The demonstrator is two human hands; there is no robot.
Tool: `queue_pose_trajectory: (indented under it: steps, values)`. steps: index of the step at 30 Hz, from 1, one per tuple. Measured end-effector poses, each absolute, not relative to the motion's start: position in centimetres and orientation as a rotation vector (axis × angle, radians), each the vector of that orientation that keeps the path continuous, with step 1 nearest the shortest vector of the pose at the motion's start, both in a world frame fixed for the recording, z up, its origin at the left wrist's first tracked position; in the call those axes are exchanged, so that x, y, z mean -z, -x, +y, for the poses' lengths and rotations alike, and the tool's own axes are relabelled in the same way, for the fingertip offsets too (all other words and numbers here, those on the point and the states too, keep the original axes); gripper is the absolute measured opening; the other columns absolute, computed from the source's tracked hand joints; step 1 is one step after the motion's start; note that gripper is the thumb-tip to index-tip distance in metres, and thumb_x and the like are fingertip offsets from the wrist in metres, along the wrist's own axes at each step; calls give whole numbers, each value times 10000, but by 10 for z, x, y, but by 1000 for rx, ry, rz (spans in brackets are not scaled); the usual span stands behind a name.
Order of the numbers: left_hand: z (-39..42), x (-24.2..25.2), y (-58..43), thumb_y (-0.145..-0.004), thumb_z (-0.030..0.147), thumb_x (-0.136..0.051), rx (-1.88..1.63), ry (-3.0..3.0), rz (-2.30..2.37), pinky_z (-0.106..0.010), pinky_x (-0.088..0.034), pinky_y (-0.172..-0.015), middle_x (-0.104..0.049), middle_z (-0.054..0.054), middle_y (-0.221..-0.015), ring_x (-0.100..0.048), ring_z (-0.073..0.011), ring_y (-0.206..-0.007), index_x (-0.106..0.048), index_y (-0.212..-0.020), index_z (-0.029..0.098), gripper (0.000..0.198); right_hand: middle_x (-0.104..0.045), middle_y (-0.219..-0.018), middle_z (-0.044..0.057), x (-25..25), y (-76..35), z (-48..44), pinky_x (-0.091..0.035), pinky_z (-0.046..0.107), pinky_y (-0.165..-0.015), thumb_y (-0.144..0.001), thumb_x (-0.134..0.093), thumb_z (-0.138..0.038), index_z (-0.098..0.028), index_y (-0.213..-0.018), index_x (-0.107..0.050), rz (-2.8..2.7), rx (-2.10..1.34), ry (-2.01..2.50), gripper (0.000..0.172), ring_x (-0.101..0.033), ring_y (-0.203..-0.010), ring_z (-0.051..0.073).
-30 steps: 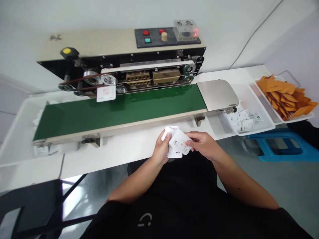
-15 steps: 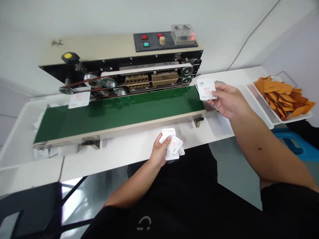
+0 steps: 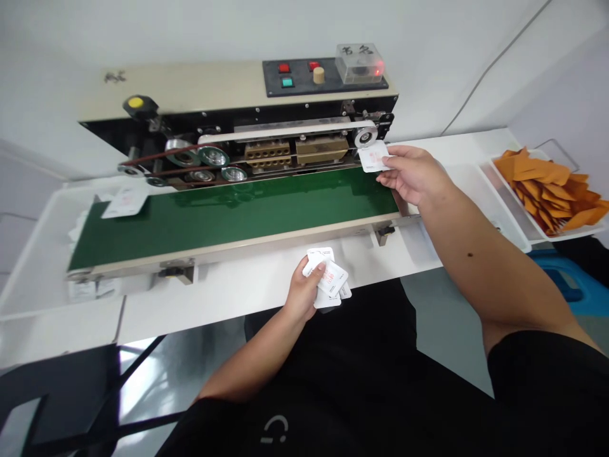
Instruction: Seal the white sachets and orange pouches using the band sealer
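My right hand (image 3: 413, 175) pinches a small white sachet (image 3: 373, 157) and holds it at the right-hand intake of the band sealer (image 3: 247, 120), just above the green conveyor belt (image 3: 238, 212). My left hand (image 3: 307, 291) stays near my lap at the table's front edge, closed on a fanned stack of white sachets (image 3: 332, 279) with red and black print. Another sachet (image 3: 124, 202) lies at the belt's far left end, below the rollers.
A white tray (image 3: 564, 231) at the right holds several orange packets (image 3: 547, 187). Another white tray (image 3: 504, 209) sits between it and the belt, partly behind my arm. A white catch tray (image 3: 33, 254) lies at the left. A blue stool (image 3: 568, 282) stands below right.
My right hand took one sachet from the stack and carried it up and right to the sealer's intake. The sachet on the belt travelled left to the belt's end.
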State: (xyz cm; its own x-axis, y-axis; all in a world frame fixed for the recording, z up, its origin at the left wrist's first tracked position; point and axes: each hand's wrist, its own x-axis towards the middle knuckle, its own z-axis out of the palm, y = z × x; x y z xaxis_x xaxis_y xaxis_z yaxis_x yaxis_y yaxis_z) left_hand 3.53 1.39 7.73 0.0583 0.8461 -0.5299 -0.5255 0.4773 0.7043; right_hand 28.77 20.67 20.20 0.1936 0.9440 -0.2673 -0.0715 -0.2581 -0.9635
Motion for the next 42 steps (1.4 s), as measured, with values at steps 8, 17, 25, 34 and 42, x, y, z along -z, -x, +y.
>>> queue_pose_trajectory:
  steps: [8, 17, 25, 34, 42]
  values:
    - [14, -79, -35, -709, 506, -986, -1086, -381, 1068, -307, -620, -723, -778, -54, -915, -739, -185, -748, -683, -1240, 160, 703, -679, -1179, 18, -195, -289, 155, -571, 216, -594, -878, -724, -241, -257, -1190, -682, -955, -836, 1426, 315, -663, -717, 90]
    - [14, -81, -48, -682, 506, -997, -1066, -461, 999, -299, -606, -718, -780, -52, -937, -744, -194, -769, -693, -1197, 171, 686, -711, -1025, 79, -147, -255, 10, -578, 298, -696, -927, -742, -429, -225, -1210, -774, -1467, -1205, 1543, 350, -677, -875, 190]
    - [13, -81, -62, -673, 461, -1009, -1051, -584, 957, -298, -609, -674, -777, -59, -953, -738, -201, -762, -702, -1163, 160, 652, -680, -857, 13, -117, -247, -6, -540, 328, -731, -879, -785, -495, -232, -1267, -761, -1464, -1327, 1624, 470, -636, -742, 168]
    - [11, -76, -59, -588, 462, -1052, -1058, -535, 878, -337, -633, -717, -800, -78, -998, -773, -242, -822, -656, -1220, 172, 801, -694, -810, 13, -110, -250, -2, -483, 248, -518, -846, -845, -476, -195, -1010, -706, -1115, -1493, 1420, 353, -589, -583, 116]
    - [14, -77, -51, -658, 428, -1021, -1046, -522, 966, -360, -643, -751, -799, -74, -1042, -775, -236, -851, -664, -1201, 192, 691, -713, -767, -1, -139, -271, 22, -520, 235, -523, -754, -936, -394, -206, -998, -690, -840, -1451, 1324, 394, -618, -561, 106]
